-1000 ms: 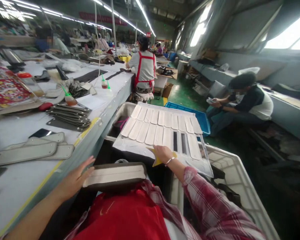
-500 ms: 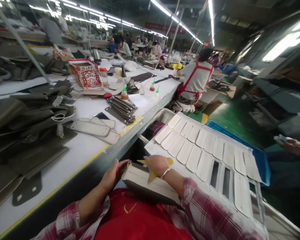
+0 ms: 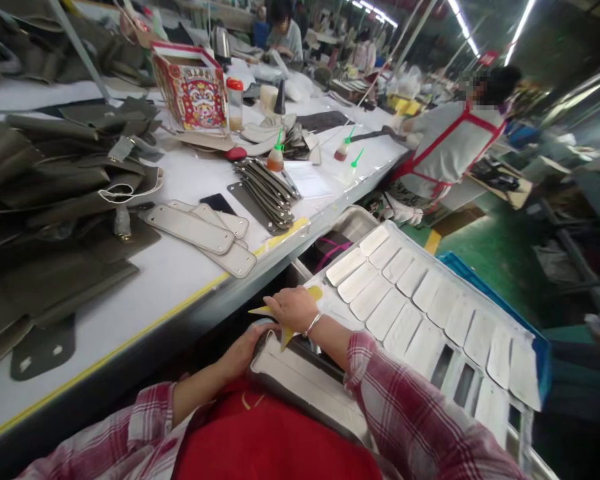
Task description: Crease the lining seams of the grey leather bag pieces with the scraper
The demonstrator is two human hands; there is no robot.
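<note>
In my lap, against the red apron, lies a dark bag piece [image 3: 310, 381] with a pale inner face turned up. My left hand [image 3: 244, 348] closes round its left end, fingertips partly hidden behind the edge. My right hand [image 3: 294, 310] grips a yellow plastic scraper [image 3: 286, 335]; one point comes down at the piece's left end, another sticks out to the left, and a rounded end shows behind the wrist. Whether the point touches the piece I cannot tell. Just beyond my right hand is a board with rows of pale leather strips [image 3: 410, 293].
Dark leather pieces [image 3: 55, 220] heap up on the table at left. Pale straps [image 3: 195, 230], a stack of dark straps [image 3: 267, 193], a glue bottle [image 3: 276, 159] and a red box [image 3: 193, 90] lie further along. A co-worker [image 3: 445, 147] in red straps sits beyond the board.
My view has tilted down and turned left. My left hand's fingers have closed round the piece's end. The scraper in my right hand has moved left along the piece to that end.
</note>
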